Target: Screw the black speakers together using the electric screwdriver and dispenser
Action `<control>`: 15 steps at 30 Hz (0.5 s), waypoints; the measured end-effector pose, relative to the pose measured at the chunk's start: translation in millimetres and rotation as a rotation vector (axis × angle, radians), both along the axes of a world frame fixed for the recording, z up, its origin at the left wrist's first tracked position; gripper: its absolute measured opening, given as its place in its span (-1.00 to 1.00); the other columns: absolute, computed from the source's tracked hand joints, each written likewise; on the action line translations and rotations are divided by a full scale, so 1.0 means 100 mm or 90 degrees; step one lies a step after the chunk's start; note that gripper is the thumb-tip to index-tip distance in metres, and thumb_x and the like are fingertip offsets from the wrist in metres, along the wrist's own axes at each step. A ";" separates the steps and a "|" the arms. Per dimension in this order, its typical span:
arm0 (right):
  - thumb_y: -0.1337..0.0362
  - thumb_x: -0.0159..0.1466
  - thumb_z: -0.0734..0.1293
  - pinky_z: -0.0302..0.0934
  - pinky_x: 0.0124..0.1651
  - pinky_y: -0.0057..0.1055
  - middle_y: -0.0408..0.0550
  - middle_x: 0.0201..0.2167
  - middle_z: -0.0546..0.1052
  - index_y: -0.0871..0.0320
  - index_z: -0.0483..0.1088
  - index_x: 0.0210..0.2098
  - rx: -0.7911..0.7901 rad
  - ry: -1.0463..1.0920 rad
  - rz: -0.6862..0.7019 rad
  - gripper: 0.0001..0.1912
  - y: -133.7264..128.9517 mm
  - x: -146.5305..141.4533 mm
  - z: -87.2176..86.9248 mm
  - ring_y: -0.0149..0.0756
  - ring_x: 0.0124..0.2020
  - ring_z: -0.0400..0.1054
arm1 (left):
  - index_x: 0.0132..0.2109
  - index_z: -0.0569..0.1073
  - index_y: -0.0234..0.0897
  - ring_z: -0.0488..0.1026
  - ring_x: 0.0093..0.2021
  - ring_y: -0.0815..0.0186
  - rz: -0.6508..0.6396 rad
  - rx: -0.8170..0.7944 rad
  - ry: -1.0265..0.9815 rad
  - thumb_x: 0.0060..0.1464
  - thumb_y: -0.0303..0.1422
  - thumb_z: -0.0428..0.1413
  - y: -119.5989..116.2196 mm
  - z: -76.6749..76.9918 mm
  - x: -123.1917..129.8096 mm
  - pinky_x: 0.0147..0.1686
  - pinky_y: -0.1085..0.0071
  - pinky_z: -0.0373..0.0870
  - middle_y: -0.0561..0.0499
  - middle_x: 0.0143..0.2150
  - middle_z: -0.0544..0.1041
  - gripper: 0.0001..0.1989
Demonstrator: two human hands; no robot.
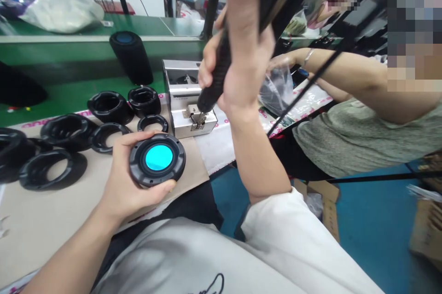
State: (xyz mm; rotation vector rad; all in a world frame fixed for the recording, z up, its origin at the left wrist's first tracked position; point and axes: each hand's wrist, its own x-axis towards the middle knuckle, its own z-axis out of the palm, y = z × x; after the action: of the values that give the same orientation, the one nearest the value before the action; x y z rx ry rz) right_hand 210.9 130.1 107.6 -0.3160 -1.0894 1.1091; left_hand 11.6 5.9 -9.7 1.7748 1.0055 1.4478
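**Left hand:** I am holding a round black speaker unit in my left hand, with my fingers curling over its rim and my thumb pressing against its lower edge. Its bright cyan centre is facing up.

**Right hand:** I am gripping a black ridged-handled tool tightly in my raised right hand, with its lower end pointing down just beside a small metal clamp.

**Where things are:** I am holding the speaker unit above a beige cardboard sheet, near the black rings lying on it. The clamp is sitting on the front of a silver machine.

**Beyond:** A black cylinder is standing upright on the green table.

**Beside me:** On my right, a co-worker's hand is holding a clear plastic bag.
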 end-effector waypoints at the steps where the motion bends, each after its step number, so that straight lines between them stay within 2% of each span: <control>1: -0.32 0.06 0.65 0.04 -0.64 -0.42 -0.49 -0.65 0.27 0.05 0.36 -0.20 -0.002 -0.049 -0.046 -0.29 0.00 0.01 -0.05 -0.55 -0.67 0.18 | 0.27 0.40 -0.08 0.66 0.19 0.03 -0.001 0.004 -0.001 -0.22 -0.36 0.54 0.00 0.00 0.00 0.14 0.18 0.60 -0.14 0.24 0.61 -0.11; 4: -0.36 0.16 0.58 -0.04 -0.63 -0.33 -0.37 -0.65 0.29 0.00 0.36 -0.27 -0.061 -0.098 -0.156 -0.37 -0.04 -0.06 -0.18 -0.43 -0.68 0.12 | 0.28 0.41 -0.08 0.66 0.19 0.06 -0.011 0.019 -0.004 -0.23 -0.39 0.54 0.00 0.03 0.00 0.14 0.23 0.60 -0.12 0.24 0.62 -0.10; 7: -0.36 0.17 0.57 -0.09 -0.63 -0.32 -0.35 -0.66 0.23 -0.01 0.31 -0.33 -0.078 -0.126 -0.173 -0.37 -0.04 -0.13 -0.30 -0.40 -0.69 0.08 | 0.29 0.40 -0.10 0.67 0.18 0.07 -0.024 0.029 -0.003 -0.22 -0.40 0.54 0.01 0.04 0.00 0.14 0.25 0.61 -0.11 0.22 0.62 -0.09; 10: -0.41 0.18 0.53 -0.07 -0.65 -0.35 -0.33 -0.66 0.25 0.00 0.27 -0.34 -0.096 -0.161 -0.130 -0.34 -0.03 -0.10 -0.36 -0.41 -0.70 0.09 | 0.29 0.40 -0.11 0.67 0.17 0.04 -0.016 0.030 -0.001 -0.22 -0.37 0.55 0.01 0.03 0.00 0.12 0.20 0.61 -0.13 0.21 0.63 -0.10; 12: -0.40 0.17 0.54 -0.09 -0.70 -0.37 -0.33 -0.68 0.27 0.01 0.26 -0.35 -0.121 -0.159 -0.104 -0.32 -0.08 -0.05 -0.32 -0.41 -0.72 0.08 | 0.27 0.40 -0.10 0.66 0.17 0.01 -0.005 0.018 -0.006 -0.22 -0.35 0.55 0.02 0.01 0.00 0.12 0.16 0.62 -0.15 0.21 0.62 -0.11; 13: -0.39 0.17 0.55 -0.09 -0.71 -0.38 -0.33 -0.68 0.27 0.02 0.28 -0.36 -0.122 -0.148 -0.093 -0.33 -0.13 -0.02 -0.26 -0.41 -0.72 0.08 | 0.27 0.40 -0.10 0.66 0.18 0.00 -0.001 0.010 -0.006 -0.22 -0.34 0.55 0.02 0.00 0.00 0.13 0.14 0.62 -0.16 0.22 0.62 -0.11; 15: -0.31 0.29 0.50 0.05 -0.67 -0.43 -0.33 -0.65 0.30 0.03 0.33 -0.30 -0.093 -0.129 -0.063 -0.44 -0.26 0.00 -0.07 -0.41 -0.70 0.14 | 0.27 0.39 -0.11 0.65 0.21 -0.03 0.003 0.000 -0.003 -0.22 -0.31 0.55 0.02 -0.01 0.00 0.17 0.11 0.60 -0.19 0.23 0.60 -0.11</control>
State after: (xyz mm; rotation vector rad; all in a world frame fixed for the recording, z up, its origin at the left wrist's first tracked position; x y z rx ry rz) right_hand 211.3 104.5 100.9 -0.6021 -1.1602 1.0873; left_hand 11.1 8.1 -10.8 1.7689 1.0088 1.4539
